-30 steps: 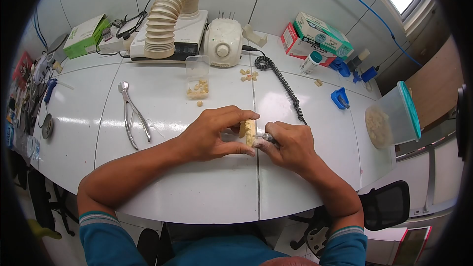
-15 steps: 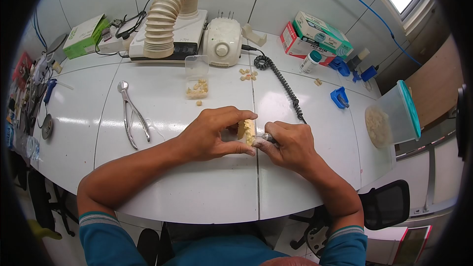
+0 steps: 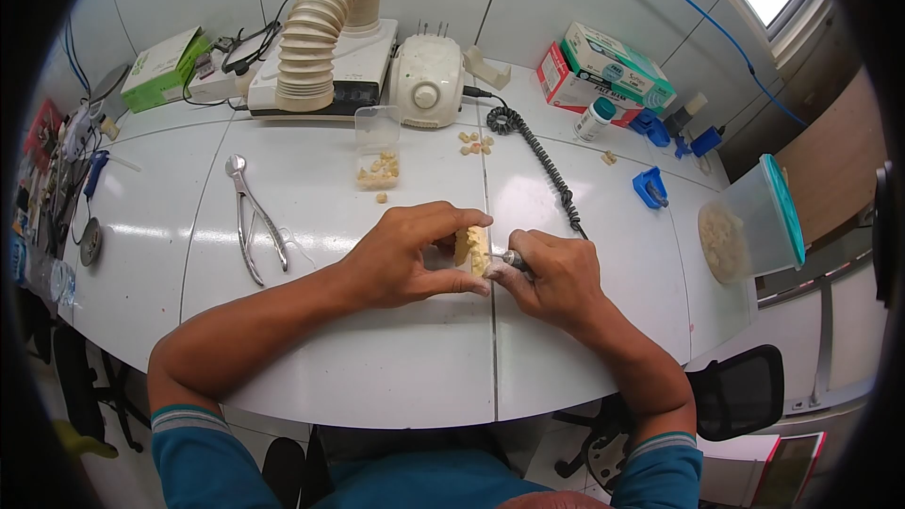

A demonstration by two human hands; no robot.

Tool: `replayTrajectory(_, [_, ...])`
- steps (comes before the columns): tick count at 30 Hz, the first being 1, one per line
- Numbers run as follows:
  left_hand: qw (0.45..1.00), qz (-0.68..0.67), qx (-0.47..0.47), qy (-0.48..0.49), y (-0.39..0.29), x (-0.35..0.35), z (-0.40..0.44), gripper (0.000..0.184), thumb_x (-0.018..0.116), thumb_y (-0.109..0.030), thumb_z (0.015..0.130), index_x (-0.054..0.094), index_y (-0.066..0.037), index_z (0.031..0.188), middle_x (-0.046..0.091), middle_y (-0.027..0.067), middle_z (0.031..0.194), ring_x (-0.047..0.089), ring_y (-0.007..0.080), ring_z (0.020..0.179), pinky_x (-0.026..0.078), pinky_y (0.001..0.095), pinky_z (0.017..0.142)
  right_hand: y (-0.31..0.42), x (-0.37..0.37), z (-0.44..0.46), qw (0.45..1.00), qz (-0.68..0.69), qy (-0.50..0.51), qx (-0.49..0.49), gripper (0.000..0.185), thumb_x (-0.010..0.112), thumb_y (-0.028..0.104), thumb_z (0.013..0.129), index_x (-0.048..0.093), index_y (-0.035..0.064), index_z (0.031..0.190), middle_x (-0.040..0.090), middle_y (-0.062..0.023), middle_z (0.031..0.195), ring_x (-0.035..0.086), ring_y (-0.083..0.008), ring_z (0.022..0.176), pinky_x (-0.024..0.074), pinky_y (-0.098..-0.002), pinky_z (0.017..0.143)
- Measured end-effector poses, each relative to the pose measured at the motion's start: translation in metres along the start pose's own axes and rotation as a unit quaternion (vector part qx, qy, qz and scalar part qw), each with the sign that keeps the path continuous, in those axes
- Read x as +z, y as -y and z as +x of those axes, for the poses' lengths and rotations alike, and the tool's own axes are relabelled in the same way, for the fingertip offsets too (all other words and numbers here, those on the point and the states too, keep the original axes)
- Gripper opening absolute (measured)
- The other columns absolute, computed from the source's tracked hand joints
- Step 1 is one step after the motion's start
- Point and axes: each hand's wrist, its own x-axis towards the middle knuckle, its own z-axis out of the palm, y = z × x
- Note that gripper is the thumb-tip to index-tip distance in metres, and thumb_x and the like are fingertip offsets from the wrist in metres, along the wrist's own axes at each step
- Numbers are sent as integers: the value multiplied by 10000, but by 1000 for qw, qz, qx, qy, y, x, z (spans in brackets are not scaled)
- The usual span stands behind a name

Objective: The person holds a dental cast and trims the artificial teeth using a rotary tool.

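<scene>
My left hand (image 3: 419,254) grips a pale yellow dental model (image 3: 474,250) between thumb and fingers, its row of teeth facing right. My right hand (image 3: 556,278) is closed round a rotary handpiece (image 3: 513,261), whose thin tip points left at the model. Whether the tip touches the model I cannot tell. White dust coats the right thumb. A black coiled cord (image 3: 542,155) runs from the cream control unit (image 3: 426,85) down behind the right hand.
Extraction forceps (image 3: 253,217) lie at left. A clear box (image 3: 378,165) holds small yellowish pieces; more pieces (image 3: 476,143) lie nearby. A ribbed hose (image 3: 316,38) hangs over the back. Mask boxes (image 3: 613,66), a white bottle (image 3: 594,120), a blue tray (image 3: 649,187) and a lidded tub (image 3: 754,221) stand right.
The handpiece tip has drawn slightly back and now shows more beside the model. The model is turned a little. Both hands stay in nearly the same place.
</scene>
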Motion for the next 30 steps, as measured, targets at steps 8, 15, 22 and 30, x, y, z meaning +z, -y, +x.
replayTrajectory(8, [1000, -8, -3, -1, 1, 1, 0, 757, 986, -419, 825, 698, -56, 1424, 755, 123, 1079, 786, 247, 950, 658, 367, 866, -1, -1, 0, 1000, 4, 3, -5, 378, 842, 437, 949, 703, 85, 940, 711, -82, 754, 662, -294, 562, 475, -424, 500])
replayTrajectory(15, [1000, -7, -2, -4, 1, 1, 0, 752, 986, -413, 826, 700, -54, 1422, 762, 128, 1071, 792, 252, 935, 660, 365, 850, 1, -3, 1, 1000, 6, 4, -6, 389, 841, 447, 952, 699, 85, 922, 712, -80, 746, 659, -290, 558, 468, -423, 495])
replayTrajectory(22, [1000, -6, -3, -5, 0, 0, -1, 745, 985, -413, 827, 704, -51, 1415, 766, 128, 1059, 796, 256, 914, 659, 361, 829, 0, -2, 1, 1000, 4, 0, -9, 404, 836, 459, 956, 688, 88, 898, 704, -78, 728, 652, -288, 546, 465, -423, 490])
replayTrajectory(30, [1000, -5, -4, -3, 0, 0, -1, 742, 983, -415, 832, 706, -53, 1417, 763, 122, 1049, 791, 247, 910, 659, 360, 825, -1, 0, 1, 1000, 4, -2, -10, 424, 827, 480, 965, 690, 86, 887, 697, -81, 713, 644, -287, 530, 460, -421, 481])
